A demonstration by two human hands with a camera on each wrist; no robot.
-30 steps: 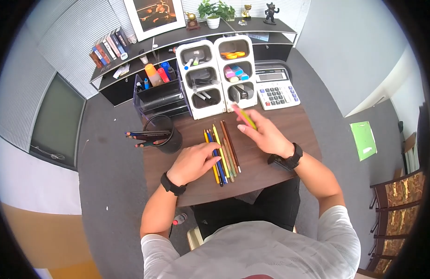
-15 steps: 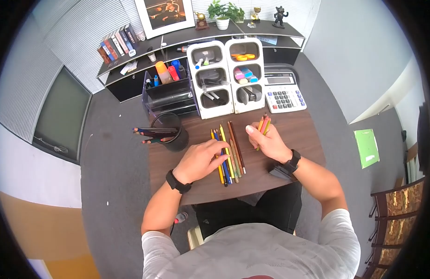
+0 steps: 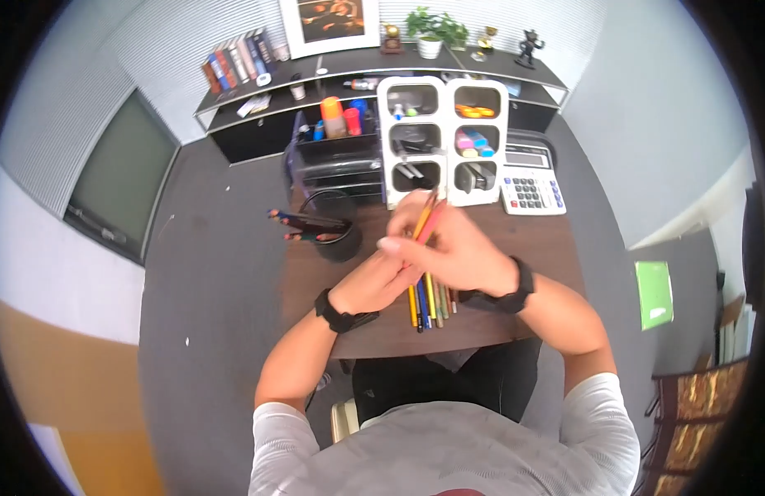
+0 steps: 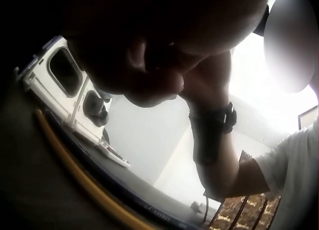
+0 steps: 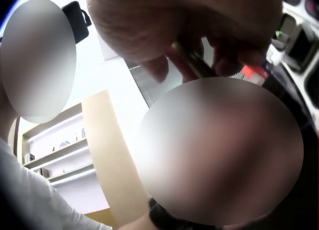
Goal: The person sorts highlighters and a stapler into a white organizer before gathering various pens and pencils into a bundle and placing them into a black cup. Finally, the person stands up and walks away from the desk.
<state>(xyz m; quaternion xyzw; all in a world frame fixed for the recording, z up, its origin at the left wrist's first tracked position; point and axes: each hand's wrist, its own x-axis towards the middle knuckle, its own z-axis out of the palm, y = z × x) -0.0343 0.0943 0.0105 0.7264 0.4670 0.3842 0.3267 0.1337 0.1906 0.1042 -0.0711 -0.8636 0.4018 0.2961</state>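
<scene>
Above the table, my right hand [image 3: 469, 252] grips a few colored pencils [image 3: 432, 221], red and orange among them, their tips pointing up and away. My left hand [image 3: 370, 283] is right beside it, its fingers mostly hidden behind the right hand in the head view. Under both hands a row of loose colored pencils [image 3: 421, 307] lies on the wooden table, yellow, blue, green and brown. A yellow pencil [image 4: 82, 177] from this row shows close up in the left wrist view. To the left, a black mesh pen cup [image 3: 343, 246] holds several dark pencils [image 3: 312, 223] leaning left.
A white organizer [image 3: 415, 188] with compartments of stationery stands at the table's back. Left of it is a dark desk rack [image 3: 337, 169] with markers and a glue bottle. A calculator [image 3: 533, 192] sits at the back right. Low shelves with books [image 3: 238, 59] line the wall.
My right hand has moved left with its pencils, from the table's right side to over my left hand and the row. The head view has shifted, so the scene sits further right.
</scene>
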